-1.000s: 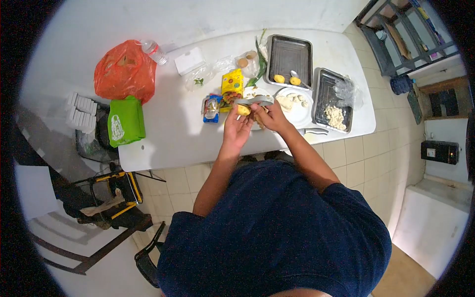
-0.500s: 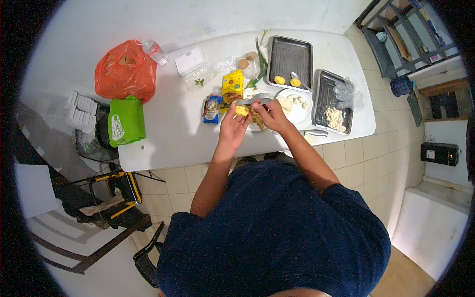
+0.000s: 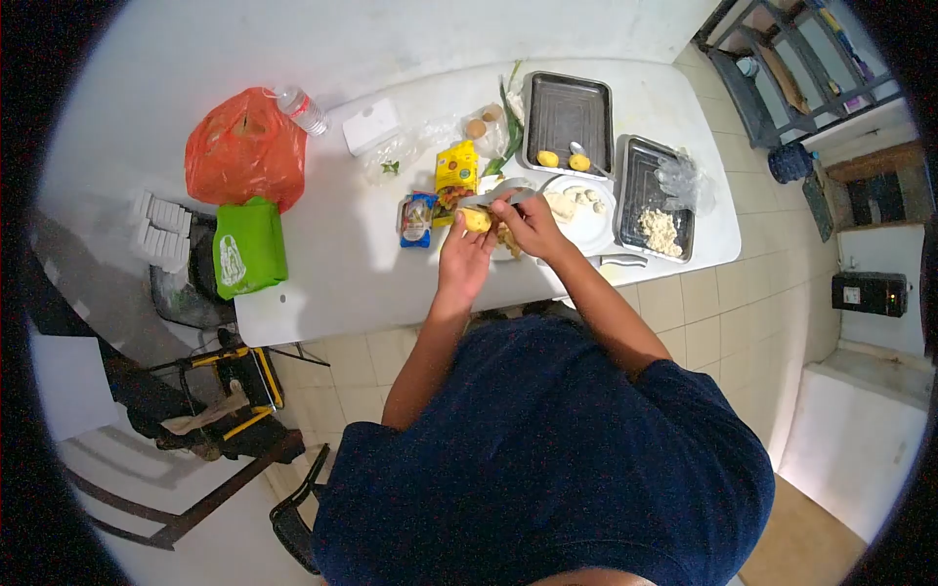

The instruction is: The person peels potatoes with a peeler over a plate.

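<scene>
My left hand (image 3: 465,266) holds a yellow potato (image 3: 476,221) in its fingers over the table. In my right hand (image 3: 531,230) is a grey metal tool (image 3: 515,193), its narrow end against the top of the potato; I cannot make out whether it is a knife or a peeler. Brownish peelings (image 3: 506,242) lie beneath my hands, partly hidden by them. To the right, a white plate (image 3: 589,239) holds pale pieces. A knife (image 3: 623,261) lies on the table near that plate. Left of my hands are a yellow packet (image 3: 456,168) and a blue packet (image 3: 416,219).
A dark tray (image 3: 569,109) holds two potatoes and a spoon. Another tray (image 3: 633,181) has pale chopped pieces and a plastic bag. Eggs (image 3: 477,128), green leafy stalks (image 3: 509,140) and a white box (image 3: 371,127) sit behind. Orange (image 3: 244,151) and green (image 3: 250,249) bags stand left.
The tool has shifted slightly against the potato, and my hands have moved a little. The whole view has tilted slightly. Both hands keep their holds.
</scene>
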The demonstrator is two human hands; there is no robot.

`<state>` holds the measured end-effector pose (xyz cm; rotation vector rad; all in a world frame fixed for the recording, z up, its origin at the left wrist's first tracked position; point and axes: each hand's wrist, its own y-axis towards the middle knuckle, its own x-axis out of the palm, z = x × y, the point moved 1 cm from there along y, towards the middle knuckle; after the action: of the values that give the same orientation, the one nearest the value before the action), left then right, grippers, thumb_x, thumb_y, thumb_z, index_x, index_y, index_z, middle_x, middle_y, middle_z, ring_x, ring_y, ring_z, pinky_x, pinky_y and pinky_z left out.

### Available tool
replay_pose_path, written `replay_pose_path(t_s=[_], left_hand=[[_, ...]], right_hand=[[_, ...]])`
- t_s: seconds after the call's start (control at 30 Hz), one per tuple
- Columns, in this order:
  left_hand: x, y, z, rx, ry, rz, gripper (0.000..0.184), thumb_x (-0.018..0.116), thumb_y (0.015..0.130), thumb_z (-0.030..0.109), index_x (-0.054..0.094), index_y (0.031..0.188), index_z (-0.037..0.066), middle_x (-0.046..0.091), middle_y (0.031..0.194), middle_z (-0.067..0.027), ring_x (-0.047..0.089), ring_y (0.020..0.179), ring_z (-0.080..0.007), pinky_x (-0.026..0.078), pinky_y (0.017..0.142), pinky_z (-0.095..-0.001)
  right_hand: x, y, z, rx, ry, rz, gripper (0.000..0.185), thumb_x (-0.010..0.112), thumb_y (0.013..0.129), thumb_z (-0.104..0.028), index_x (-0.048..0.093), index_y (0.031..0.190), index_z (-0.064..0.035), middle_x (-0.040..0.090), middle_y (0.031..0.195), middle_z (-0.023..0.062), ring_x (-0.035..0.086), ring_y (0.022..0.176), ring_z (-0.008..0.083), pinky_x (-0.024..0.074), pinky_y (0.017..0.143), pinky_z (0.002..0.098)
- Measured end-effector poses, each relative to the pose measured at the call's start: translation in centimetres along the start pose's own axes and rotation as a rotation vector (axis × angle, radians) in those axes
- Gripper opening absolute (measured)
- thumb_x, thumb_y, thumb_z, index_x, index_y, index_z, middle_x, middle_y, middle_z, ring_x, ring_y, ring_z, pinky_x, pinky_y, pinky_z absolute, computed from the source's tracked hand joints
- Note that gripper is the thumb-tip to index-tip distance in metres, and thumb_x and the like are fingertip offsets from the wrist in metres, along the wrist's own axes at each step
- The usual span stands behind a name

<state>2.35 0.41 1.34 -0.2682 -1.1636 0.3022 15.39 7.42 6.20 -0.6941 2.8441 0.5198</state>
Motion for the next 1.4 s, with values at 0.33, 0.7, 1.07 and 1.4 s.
replay_pose_path(t_s=[0.33, 0.7, 1.07, 1.4], left_hand=[[-0.7, 0.3, 0.8, -0.027, 0.100, -0.072, 0.036, 0.058, 0.095, 0.030, 0.053, 0.122, 0.006, 0.061, 0.117, -0.0087, 0.058, 0.109, -0.0211, 0.048, 0.090, -0.0346], [-1.3, 0.6, 1.1, -0.064, 0.116, -0.098, 0.034, 0.057, 0.096, 0.028, 0.053, 0.122, 0.006, 0.060, 0.120, -0.0088, 0.057, 0.112, -0.0215, 0.046, 0.096, -0.0390], [-1.2, 0.7, 1.6, -0.041, 0.196, -0.207, 0.035, 0.058, 0.094, 0.028, 0.054, 0.120, 0.005, 0.061, 0.118, -0.0074, 0.057, 0.111, -0.0212, 0.046, 0.097, -0.0390], [-2.4, 1.3, 2.2, -0.048, 0.211, -0.226, 0.035, 0.056, 0.095, 0.026, 0.053, 0.124, 0.005, 0.059, 0.124, -0.0078, 0.055, 0.117, -0.0214, 0.043, 0.103, -0.0402]], right_hand=[[-0.1, 0.6, -0.5, -0.020, -0.078, -0.066, 0.027, 0.055, 0.096, -0.028, 0.059, 0.086, -0.0025, 0.060, 0.069, 0.0121, 0.059, 0.061, 0.0225, 0.0460, 0.059, 0.0349], [-0.5, 0.5, 0.3, -0.027, 0.009, -0.034, 0.023, 0.056, 0.096, -0.023, 0.059, 0.085, -0.0036, 0.060, 0.069, 0.0080, 0.058, 0.063, 0.0180, 0.0455, 0.061, 0.0332], [-0.3, 1.0, 1.5, -0.062, 0.058, -0.018, 0.026, 0.055, 0.096, -0.026, 0.058, 0.084, -0.0035, 0.056, 0.069, 0.0100, 0.055, 0.062, 0.0211, 0.0429, 0.059, 0.0334], [-0.2, 1.1, 1.7, -0.020, 0.067, -0.065, 0.022, 0.055, 0.097, -0.021, 0.056, 0.085, -0.0031, 0.056, 0.072, 0.0049, 0.053, 0.068, 0.0148, 0.0430, 0.063, 0.0305]])
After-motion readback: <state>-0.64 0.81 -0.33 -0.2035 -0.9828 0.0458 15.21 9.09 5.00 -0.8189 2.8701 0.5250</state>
